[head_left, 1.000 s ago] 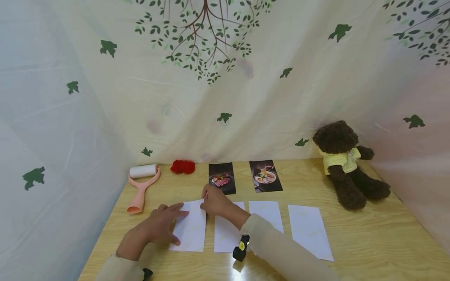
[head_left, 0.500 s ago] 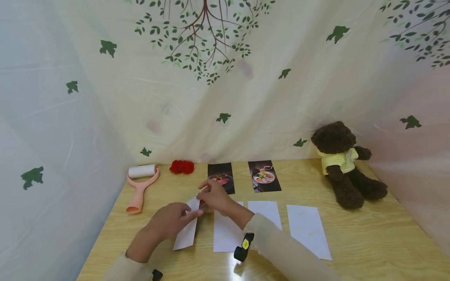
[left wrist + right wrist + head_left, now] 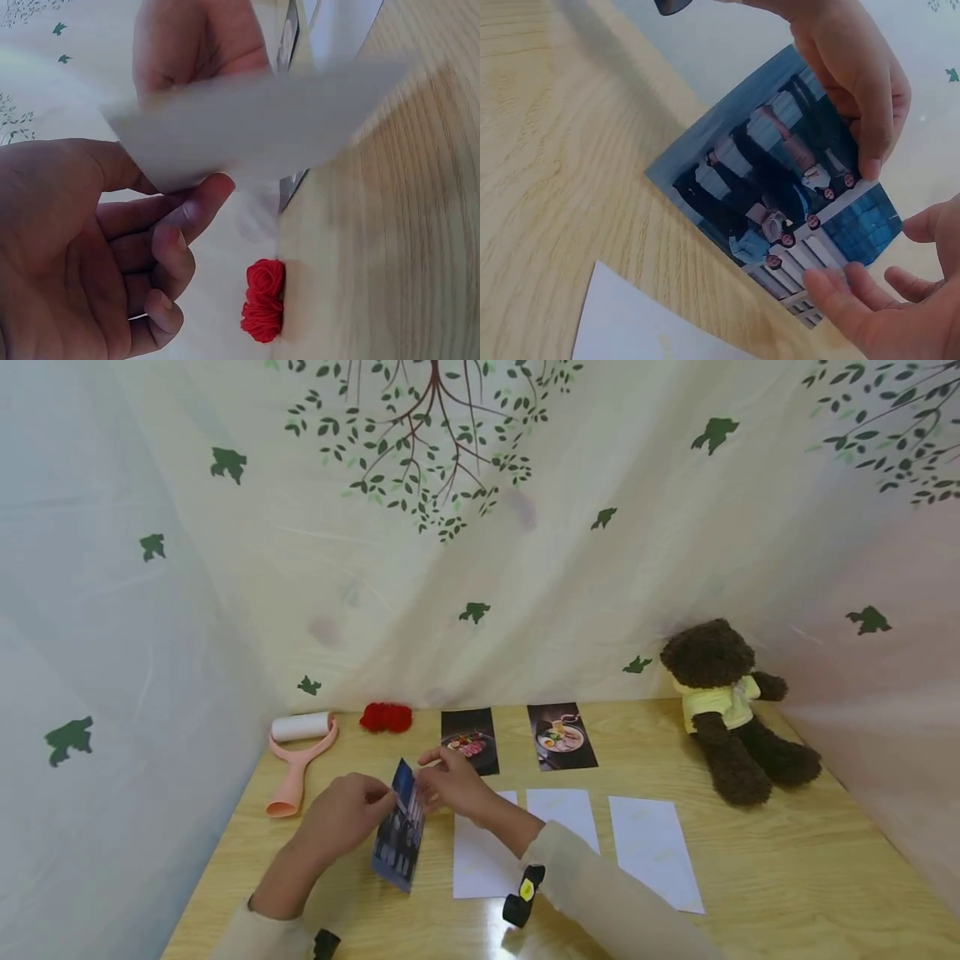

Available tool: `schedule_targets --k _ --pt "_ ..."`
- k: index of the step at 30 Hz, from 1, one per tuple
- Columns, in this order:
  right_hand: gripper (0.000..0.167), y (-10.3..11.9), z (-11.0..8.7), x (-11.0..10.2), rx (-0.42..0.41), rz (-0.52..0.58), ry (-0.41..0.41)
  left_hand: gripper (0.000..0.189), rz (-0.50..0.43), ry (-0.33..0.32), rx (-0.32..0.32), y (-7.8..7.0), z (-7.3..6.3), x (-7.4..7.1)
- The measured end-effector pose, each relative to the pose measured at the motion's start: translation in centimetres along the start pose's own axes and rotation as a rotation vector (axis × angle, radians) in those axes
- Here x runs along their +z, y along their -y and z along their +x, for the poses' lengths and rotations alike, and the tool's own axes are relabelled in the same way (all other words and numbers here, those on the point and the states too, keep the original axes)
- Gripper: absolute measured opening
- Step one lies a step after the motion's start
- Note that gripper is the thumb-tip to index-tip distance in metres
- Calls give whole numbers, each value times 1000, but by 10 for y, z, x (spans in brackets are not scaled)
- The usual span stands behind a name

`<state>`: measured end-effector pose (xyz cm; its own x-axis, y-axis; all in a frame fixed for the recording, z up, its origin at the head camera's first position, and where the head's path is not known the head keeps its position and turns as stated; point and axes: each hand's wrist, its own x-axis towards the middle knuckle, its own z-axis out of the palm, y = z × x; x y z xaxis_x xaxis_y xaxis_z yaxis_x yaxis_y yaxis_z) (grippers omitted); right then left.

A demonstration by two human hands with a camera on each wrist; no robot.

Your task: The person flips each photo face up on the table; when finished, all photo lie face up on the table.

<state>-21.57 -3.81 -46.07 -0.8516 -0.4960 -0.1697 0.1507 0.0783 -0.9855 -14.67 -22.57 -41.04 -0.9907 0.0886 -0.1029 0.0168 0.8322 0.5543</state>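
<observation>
A photo print [image 3: 399,839] of several people standing in a row is raised off the wooden table, tilted, its picture side towards the head camera. My left hand [image 3: 339,814] pinches its left edge between thumb and fingers; the left wrist view shows the print's plain white back [image 3: 247,127]. At the opposite side is my right hand [image 3: 459,787], fingers loosely extended. In the right wrist view the right fingertips [image 3: 821,289] overlap the print's edge, and the thumb tip is right at a corner. A white sheet [image 3: 483,852] lies flat below my right forearm.
Two more white sheets [image 3: 564,814] [image 3: 655,850] lie to the right. Behind are a steak photo [image 3: 470,727] and a noodle-bowl photo [image 3: 562,737]. A pink-handled lint roller [image 3: 296,768] and red foam roses [image 3: 386,717] are back left; a brown teddy bear [image 3: 720,710] sits back right.
The leftmost white sheet has been lifted off the table and turned over, so its photo side now shows. The left hand has gone from lying over it to pinching its edge; the right hand has loosened.
</observation>
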Motion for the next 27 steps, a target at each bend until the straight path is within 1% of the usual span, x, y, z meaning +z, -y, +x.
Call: schedule_targets --k 3,5,9,12,14,17,20,23,25,27 --pt "42 0 -3 0 18 -62 -2 30 4 6 -38 2 1 -1" --pt "42 -1 -5 0 32 -97 3 27 15 15 -73 4 2 -1" --pt "38 -2 -7 2 66 -186 25 22 81 47 -149 14 2 2" --pt "34 -3 -11 4 91 -245 49 21 142 78 -184 23 2 6" --pt "33 -3 -13 5 104 -261 59 22 169 92 -199 29 2 8" --pt "32 -3 -16 6 103 -235 63 24 197 99 -213 36 2 11" --pt "32 -6 -17 1 76 -188 53 27 227 108 -231 40 4 12" --pt "33 -7 -20 -12 33 -167 31 31 274 106 -256 41 5 13" --pt "32 -6 -24 -25 -6 -197 -2 32 310 89 -268 39 5 14" --pt "27 -3 -29 -39 -35 -297 -52 33 340 64 -256 34 6 14"
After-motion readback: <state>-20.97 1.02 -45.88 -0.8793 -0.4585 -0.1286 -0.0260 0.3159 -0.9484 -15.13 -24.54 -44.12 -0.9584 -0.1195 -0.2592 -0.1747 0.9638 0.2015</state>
